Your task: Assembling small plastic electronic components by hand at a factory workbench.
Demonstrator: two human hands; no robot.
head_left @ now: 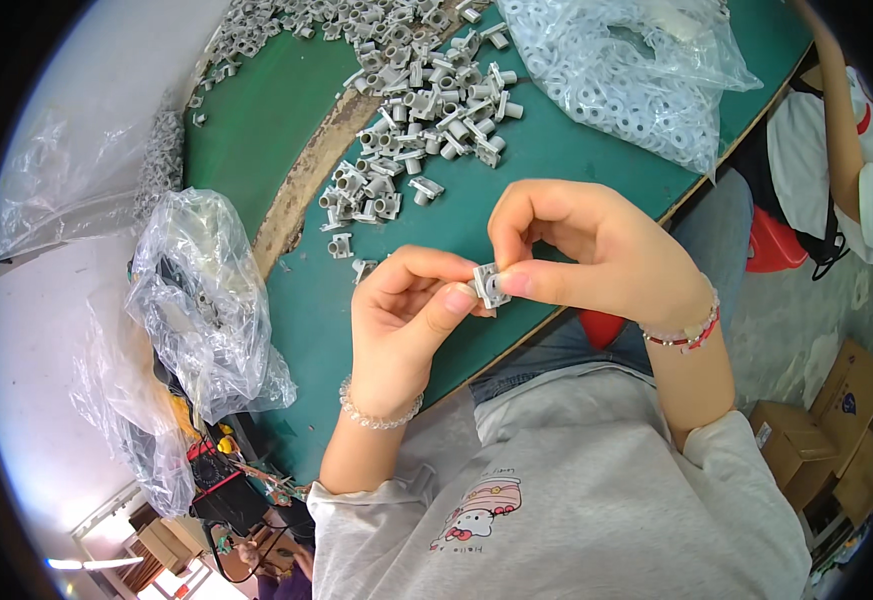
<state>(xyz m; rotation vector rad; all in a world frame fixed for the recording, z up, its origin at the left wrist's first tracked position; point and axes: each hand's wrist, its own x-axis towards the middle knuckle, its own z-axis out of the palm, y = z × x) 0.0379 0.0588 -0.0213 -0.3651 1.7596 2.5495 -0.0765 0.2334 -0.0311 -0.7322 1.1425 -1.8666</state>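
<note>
1. Left hand [393,325]: grasping a small grey part [484,291] by its left side, thumb and index pinched on it, other fingers curled behind.
2. Right hand [601,250]: thumb and index brought together at the part's right side, thumb tip at its face. Pale round piece [493,285] shows there, next to the thumb; can't tell whether it's fully seated.
3. Part sits between the two sets of fingertips, held up over the near edge of the green table [596,175].
4. Wrists: clear bead bracelet [380,415] on the left, red-and-bead bracelet [684,332] on the right.
5. Just beyond the left hand: a couple of loose grey parts [340,246], apart from the main pile.
6. Farther out, ahead of both hands: heap of grey parts [436,110], flanges and short tubes, lying at mixed angles.
7. Beyond the right hand: clear bag of white rings [616,85], on the table.
8. Left of the left hand: crumpled clear plastic [206,300] at the table's side.
9. Well right of the right forearm: cardboard boxes [806,440] on the floor; red stool-like item [774,243] nearer, partly hidden.
</note>
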